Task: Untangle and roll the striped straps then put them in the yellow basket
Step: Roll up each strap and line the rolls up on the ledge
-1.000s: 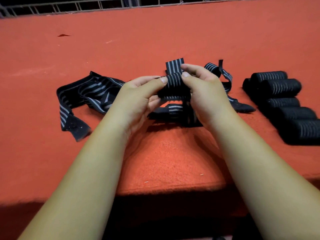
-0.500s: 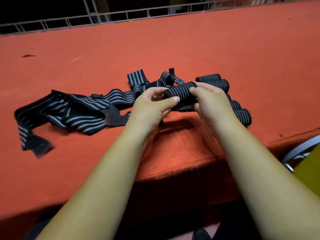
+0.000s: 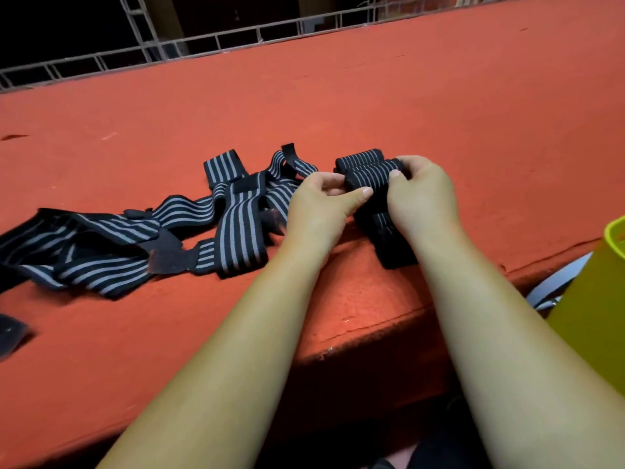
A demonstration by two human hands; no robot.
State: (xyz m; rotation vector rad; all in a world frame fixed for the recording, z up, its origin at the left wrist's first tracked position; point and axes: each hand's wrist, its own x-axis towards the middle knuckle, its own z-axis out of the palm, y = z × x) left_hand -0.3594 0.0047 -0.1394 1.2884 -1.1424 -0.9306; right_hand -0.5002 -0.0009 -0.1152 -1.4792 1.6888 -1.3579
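Note:
A rolled black strap with grey stripes (image 3: pixel 370 176) is held between both hands just above a row of rolled straps (image 3: pixel 392 245) on the red table. My left hand (image 3: pixel 321 206) pinches its left end with thumb and fingers. My right hand (image 3: pixel 422 194) grips its right end. A tangle of loose striped straps (image 3: pixel 142 238) lies spread on the table to the left of my hands. The yellow basket (image 3: pixel 602 299) shows at the right edge, below the table's level.
The red table (image 3: pixel 338 103) has its front edge just under my forearms. A metal railing (image 3: pixel 236 38) runs along the far side. A white-grey object (image 3: pixel 558 282) pokes out beside the basket. A small dark strap end (image 3: pixel 12 333) lies at the left edge.
Both hands carried the rolled strap to the right, over the row of rolled straps. The camera turned right, bringing the yellow basket into view and shifting the loose straps left.

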